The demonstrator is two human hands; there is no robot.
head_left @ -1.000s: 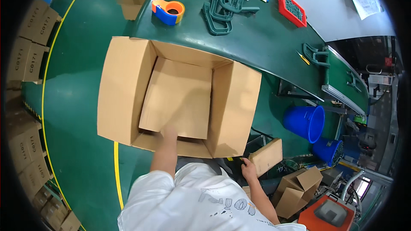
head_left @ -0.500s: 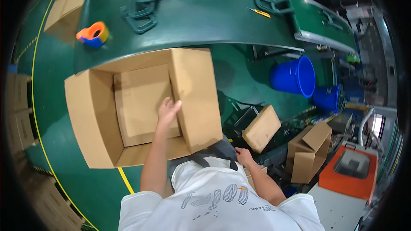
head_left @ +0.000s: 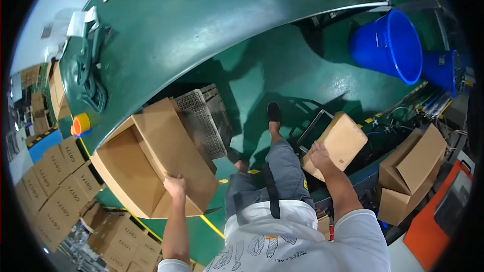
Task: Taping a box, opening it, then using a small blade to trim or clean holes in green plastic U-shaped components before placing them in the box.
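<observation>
The large open carton stands tilted at the left, against the green table's edge. My left hand grips its near right wall, thumb and fingers over the rim. Inside, the carton shows bare brown cardboard. On my right, a flat tan cardboard block rests at a slant on a dark metal frame. My right hand grips its left edge, fingers bent over the surface; the undersides of the fingers are hidden.
The green table curves across the top, with dark green clamp-like parts and a tape dispenser. A grey plastic crate stands under its edge. Blue bins, an open carton and an orange machine are rightward; stacked cartons leftward.
My view has turned, and the large carton is now tilted toward the lower left. My left hand has moved from inside it to its rim. My right hand has reached forward onto the tan block.
</observation>
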